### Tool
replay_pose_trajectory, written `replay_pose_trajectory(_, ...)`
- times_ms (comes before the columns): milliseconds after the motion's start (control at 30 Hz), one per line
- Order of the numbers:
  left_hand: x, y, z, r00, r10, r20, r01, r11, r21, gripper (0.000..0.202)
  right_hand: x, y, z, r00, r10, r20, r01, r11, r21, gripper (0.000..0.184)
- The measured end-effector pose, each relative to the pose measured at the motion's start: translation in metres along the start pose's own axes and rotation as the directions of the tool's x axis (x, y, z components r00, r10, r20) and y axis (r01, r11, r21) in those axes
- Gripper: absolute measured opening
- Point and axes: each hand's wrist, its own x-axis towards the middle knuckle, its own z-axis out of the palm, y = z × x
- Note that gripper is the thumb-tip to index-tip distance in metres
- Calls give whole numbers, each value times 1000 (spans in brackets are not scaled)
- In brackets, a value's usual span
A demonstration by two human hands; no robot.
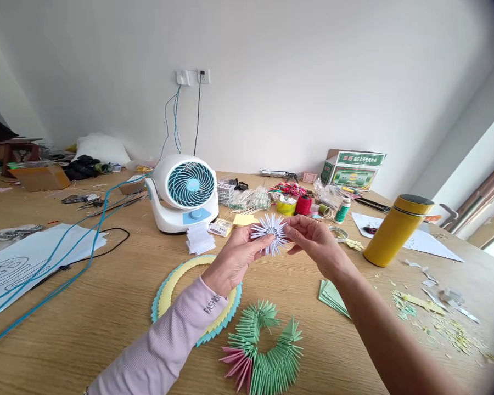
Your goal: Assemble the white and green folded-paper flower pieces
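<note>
Above the middle of the table, my left hand [239,249] pinches a round, spiky white folded-paper piece [271,227], the thumb lying across its face. My right hand [313,238] is closed with its fingertips at the piece's right edge; a tip of the paper is hidden behind them. Under my left forearm lies a ring of yellow and blue folded paper [164,293]. Nearer to me is an open curve of green folded-paper units [276,368] with a pink section [239,362]. A stack of green paper slips [331,299] lies partly behind my right forearm.
A white fan [189,186] stands behind my hands, left of craft supplies and a red thread spool [303,205]. A yellow flask [397,230] stands at right, near paper scraps [448,329]. Blue cables [99,225] cross the left side over a drawn sheet [33,258].
</note>
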Motion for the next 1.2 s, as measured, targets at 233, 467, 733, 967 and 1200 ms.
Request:
replay_pose_trajectory(233, -2, -3, 5, 999, -38, -17, 37, 998, -43, 33, -1, 2, -8, 998, -22, 62, 25, 998, -54, 32)
replay_pose_trajectory(467, -1, -4, 4, 999, -35, -27, 33, 996, -87, 24, 1, 4, -7, 996, -22, 86, 31, 994, -105, 31)
replay_pose_trajectory(733, -4, 0, 7, 999, -32, -20, 29, 993, -111, 20, -2, 0, -6, 995, -43, 89, 53, 992, -117, 32)
replay_pose_trajectory(967, -4, 0, 7, 1000, -21, -18, 20, 998, -60, 24, -2, -2, -6, 995, -37, 90, 49, 990, -135, 32)
replay_pose_trajectory(1200, -6, 2, 8, 1000, 0, 0, 0, 999, -50, 21, -2, -2, -6, 996, -55, 66, 64, 986, -151, 31)
